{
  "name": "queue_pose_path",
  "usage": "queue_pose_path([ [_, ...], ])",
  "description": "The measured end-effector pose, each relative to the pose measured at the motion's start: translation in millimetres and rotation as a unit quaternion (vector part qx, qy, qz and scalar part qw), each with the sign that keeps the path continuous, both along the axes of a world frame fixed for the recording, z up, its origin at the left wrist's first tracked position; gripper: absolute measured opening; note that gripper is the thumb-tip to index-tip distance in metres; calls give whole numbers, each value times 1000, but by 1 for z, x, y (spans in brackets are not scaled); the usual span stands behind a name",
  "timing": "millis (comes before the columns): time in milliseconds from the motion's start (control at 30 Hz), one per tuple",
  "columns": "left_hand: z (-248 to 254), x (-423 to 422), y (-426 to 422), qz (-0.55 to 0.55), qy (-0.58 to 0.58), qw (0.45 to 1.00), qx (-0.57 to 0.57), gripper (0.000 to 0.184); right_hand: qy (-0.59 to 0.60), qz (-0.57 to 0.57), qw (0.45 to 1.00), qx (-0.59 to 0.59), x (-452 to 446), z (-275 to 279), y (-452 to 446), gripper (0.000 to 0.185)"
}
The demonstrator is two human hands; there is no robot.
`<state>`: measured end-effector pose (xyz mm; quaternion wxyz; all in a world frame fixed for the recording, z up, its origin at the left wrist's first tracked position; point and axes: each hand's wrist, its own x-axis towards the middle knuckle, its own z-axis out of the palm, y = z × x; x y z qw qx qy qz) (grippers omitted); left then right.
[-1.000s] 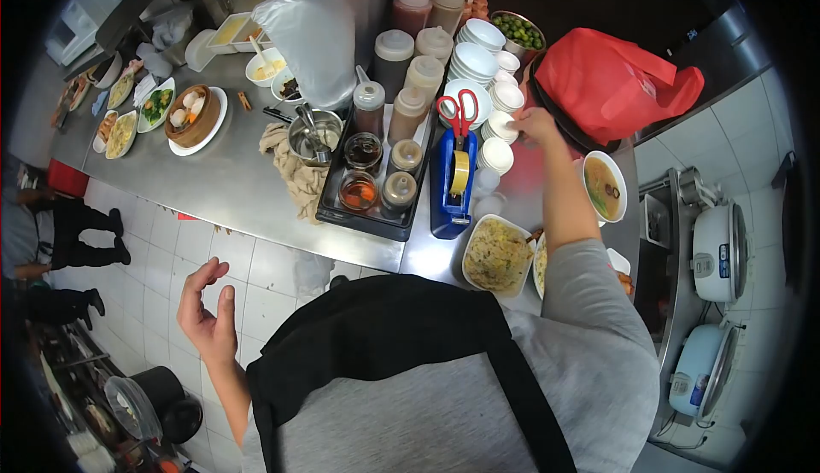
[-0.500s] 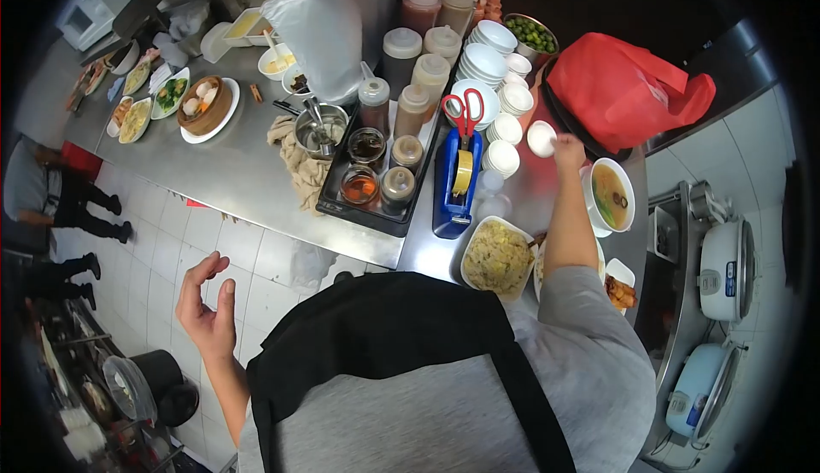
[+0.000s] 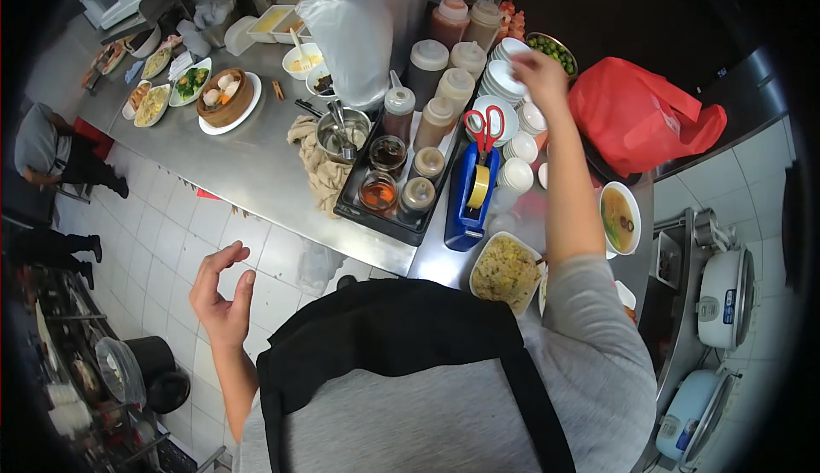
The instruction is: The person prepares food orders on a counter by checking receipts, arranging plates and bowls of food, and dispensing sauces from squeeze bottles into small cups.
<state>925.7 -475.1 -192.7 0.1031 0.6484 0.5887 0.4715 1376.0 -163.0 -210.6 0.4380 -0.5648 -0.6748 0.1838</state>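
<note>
My right hand (image 3: 540, 78) reaches over the stacks of white bowls (image 3: 504, 80) at the back, its fingers bent down at the upper bowls; whether it grips one is hidden. Under my forearm, a small white dish partly shows beside the stacked small cups (image 3: 518, 174). My left hand (image 3: 224, 295) hangs in the air above the floor with fingers apart, holding nothing. Left of the stacks stand a blue tape dispenser (image 3: 468, 208) and red-handled scissors (image 3: 485, 128). A bowl of soup (image 3: 620, 218) is right of my forearm, and a container of fried rice (image 3: 504, 273) is nearer me.
A black tray (image 3: 389, 217) holds sauce bottles and jars. Beside it are a metal pot (image 3: 342, 135) and a cloth (image 3: 318, 166). A red bag (image 3: 641, 119) lies at the back right. Plated dishes and a bamboo steamer (image 3: 227, 97) stand left. Another person (image 3: 51, 148) is at the far left.
My right hand went from the small cups to the right with a small white dish, then back up to the bowl stacks. The dish now lies by my forearm. My left hand stays raised.
</note>
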Motion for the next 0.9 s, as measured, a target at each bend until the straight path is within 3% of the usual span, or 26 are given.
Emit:
queue_pose_path([
  [67,1,-3,0,4,2,1000,2,28,-122,112,984,71,-61,17,27,33],
  [100,2,-5,-1,8,7,1000,1,28,-217,79,972,32,-88,19,40,40],
  [167,1,-13,-5,25,9,1000,3,27,-436,80,893,-83,-144,26,46,48],
  [233,-2,-20,-8,41,4,999,5,27,-491,62,858,-138,-167,21,48,54],
  [433,-7,-26,-7,38,-3,999,10,27,-361,6,931,-51,-153,18,41,60],
  [500,-7,-26,-4,29,-4,1000,9,27,-305,9,950,67,-131,39,32,62],
  [567,-7,-26,-1,21,-5,1000,8,28,-216,-47,971,87,-106,77,10,64],
  [700,-8,-23,6,-3,-10,1000,3,28,-149,-99,970,166,-41,146,-49,60],
  [767,-11,-23,10,-14,-11,1000,-3,28,-90,-60,982,157,-7,157,-79,56],
  [800,-10,-21,13,-21,-7,1000,1,29,-180,-100,967,148,8,160,-96,56],
  [900,-10,-17,20,-41,-8,999,6,29,-239,-113,962,74,46,123,-129,60],
])
